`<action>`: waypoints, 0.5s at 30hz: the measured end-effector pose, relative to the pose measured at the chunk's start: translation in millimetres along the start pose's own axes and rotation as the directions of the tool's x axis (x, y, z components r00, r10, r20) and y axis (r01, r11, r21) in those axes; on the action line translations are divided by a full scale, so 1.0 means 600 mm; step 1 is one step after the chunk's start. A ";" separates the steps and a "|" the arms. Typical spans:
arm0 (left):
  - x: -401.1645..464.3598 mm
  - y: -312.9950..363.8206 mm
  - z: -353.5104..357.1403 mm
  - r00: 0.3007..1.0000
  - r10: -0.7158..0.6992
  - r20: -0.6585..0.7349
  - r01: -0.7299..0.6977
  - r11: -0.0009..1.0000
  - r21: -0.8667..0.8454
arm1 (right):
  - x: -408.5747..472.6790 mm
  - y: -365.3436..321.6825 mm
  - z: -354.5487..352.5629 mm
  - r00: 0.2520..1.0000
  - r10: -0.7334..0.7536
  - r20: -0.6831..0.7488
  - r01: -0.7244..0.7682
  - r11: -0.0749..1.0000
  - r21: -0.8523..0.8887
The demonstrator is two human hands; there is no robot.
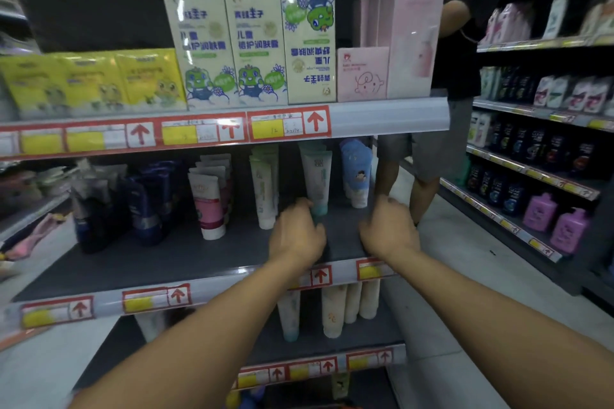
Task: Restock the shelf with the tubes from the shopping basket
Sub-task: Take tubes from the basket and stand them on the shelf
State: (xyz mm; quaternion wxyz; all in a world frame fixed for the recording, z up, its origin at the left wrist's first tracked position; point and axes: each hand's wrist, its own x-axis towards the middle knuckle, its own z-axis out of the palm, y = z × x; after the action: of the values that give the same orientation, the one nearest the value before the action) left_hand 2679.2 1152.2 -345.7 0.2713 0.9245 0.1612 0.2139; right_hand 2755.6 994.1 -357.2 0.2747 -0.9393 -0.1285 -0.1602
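Grey shelf board (186, 252) carries the rows we are filling, and both of our hands reach over its right end, past the front rail with its red-arrow price tags (320, 276). Our left hand (297, 232) sits at the foot of the teal-capped tube (317, 181), fingertips touching or nearly touching its cap; from behind we cannot tell whether they pinch it or only steady it. Our right hand (388, 231) is just beside, near the shelf's right edge, fingers loosely bent and, as far as we see, holding nothing.

We judge the two hands bracket this tube to stand it cap-down at the front of its row, squared with its neighbours: the pale green tubes (264, 189) toward the middle and the blue-printed tubes (355, 173) by the right edge. Cap-down is how every tube here stands, since the flat cap gives a base and the label faces the aisle.

Further toward the left edge stand pink-and-white tubes (209, 202) and dark blue tubes (149, 206). Above, the upper shelf holds frog-printed cartons (229, 43), one of them upside down. The shopping basket is not in view, so we cannot say how many tubes remain. Another person's legs (422, 173) stand in the aisle beyond.
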 end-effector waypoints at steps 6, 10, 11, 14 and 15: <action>-0.073 -0.013 -0.075 1.000 0.022 -0.006 -0.021 0.998 0.053 | -0.078 -0.040 -0.027 0.997 -0.073 -0.019 0.072 0.995 -0.067; -0.118 -0.033 -0.119 0.999 -0.036 -0.007 0.036 0.999 0.029 | -0.126 -0.072 -0.026 0.990 -0.135 -0.030 0.132 0.987 -0.093; -0.129 -0.040 -0.127 0.999 -0.049 -0.010 0.049 0.999 0.023 | -0.139 -0.081 -0.022 0.989 -0.145 -0.031 0.142 0.986 -0.093; -0.160 -0.063 -0.146 0.997 -0.073 -0.025 0.074 0.997 0.018 | -0.181 -0.105 -0.004 0.985 -0.170 -0.033 0.166 0.982 -0.085; -0.170 -0.073 -0.150 0.996 -0.081 -0.027 0.082 0.996 0.017 | -0.196 -0.112 0.004 0.982 -0.186 -0.030 0.183 0.980 -0.084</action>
State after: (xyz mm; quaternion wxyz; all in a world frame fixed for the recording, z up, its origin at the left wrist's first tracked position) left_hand 2540.1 1184.1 -333.5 0.2694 0.9167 0.2042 0.2132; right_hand 2626.5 1032.3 -371.1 0.2229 -0.9305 -0.2032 -0.2077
